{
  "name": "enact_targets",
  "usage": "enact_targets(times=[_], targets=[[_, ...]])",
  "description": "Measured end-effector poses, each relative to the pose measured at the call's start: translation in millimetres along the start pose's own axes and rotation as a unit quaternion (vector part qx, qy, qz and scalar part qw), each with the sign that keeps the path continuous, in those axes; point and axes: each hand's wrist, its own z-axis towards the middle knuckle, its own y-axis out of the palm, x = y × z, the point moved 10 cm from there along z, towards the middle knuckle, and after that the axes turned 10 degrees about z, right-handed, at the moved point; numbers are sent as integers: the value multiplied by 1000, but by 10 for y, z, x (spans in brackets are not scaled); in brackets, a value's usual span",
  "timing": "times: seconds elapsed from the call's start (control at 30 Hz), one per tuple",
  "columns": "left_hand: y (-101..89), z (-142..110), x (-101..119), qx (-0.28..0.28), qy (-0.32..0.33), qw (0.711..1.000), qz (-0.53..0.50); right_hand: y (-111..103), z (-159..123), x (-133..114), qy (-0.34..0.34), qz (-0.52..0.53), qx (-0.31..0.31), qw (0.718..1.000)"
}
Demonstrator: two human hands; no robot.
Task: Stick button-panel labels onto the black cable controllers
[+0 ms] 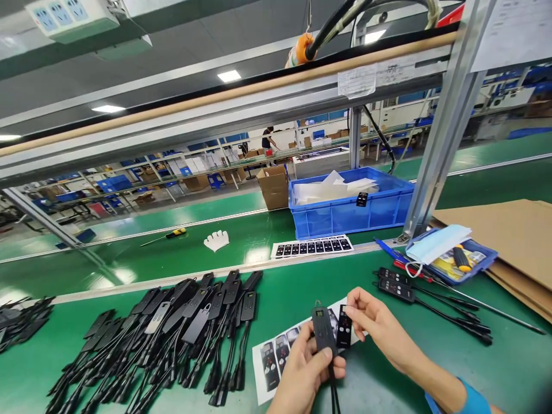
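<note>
Closing around the black controller (323,329) in the head view, my left hand (313,363) is gripping its lower half, its long axis running away from the wrist. Just right of that grip, my nearer right hand (374,322) is pinching the black label (344,328) by its upper edge, nearly parallel. Beneath, a label sheet (261,376) is lying.

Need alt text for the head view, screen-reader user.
A left hand holds a black controller while the right hand holds a black label beside it, above a label sheet on a green bench. More controllers lie to the left.
</note>
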Motion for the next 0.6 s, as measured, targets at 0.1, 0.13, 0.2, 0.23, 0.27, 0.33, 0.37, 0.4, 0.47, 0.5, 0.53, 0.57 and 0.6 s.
enact_targets(times=[0.1, 0.13, 0.2, 0.23, 0.27, 0.33, 0.37, 0.4, 0.47, 0.5, 0.53, 0.57, 0.6], targets=[[94, -30, -53, -47, -2, 999, 18, 60, -23, 8, 11, -27, -6, 1000], [116, -39, -61, -61, -3, 998, 21, 75, -31, -6, 8, -35, -6, 999], [153, -51, -74, -83, -3, 996, 20, 93, -50, -41, -1, -51, -1, 999], [169, -54, -79, -91, -3, 996, 19, 96, -59, -55, -5, -59, 2, 998], [183, -57, -85, -97, -3, 995, 18, 101, -67, -64, -8, -66, 3, 998], [207, -61, -94, -106, -5, 994, 21, 109, -82, -69, -12, -77, 1, 997], [216, -63, -97, -109, -6, 994, 24, 114, -87, -65, -13, -80, -2, 997], [222, -65, -99, -111, -6, 993, 27, 116, -91, -59, -13, -83, -3, 996], [231, -69, -98, -115, -6, 993, 32, 118, -93, -43, -12, -89, -6, 996], [234, -72, -97, -116, -5, 993, 32, 115, -93, -36, -10, -91, -6, 996], [236, -74, -95, -117, -4, 993, 31, 112, -92, -31, -10, -91, -4, 996], [239, -77, -93, -118, -2, 993, 30, 109, -91, -30, -10, -92, -2, 996], [242, -79, -94, -119, -2, 992, 28, 107, -91, -31, -11, -93, -1, 996]])
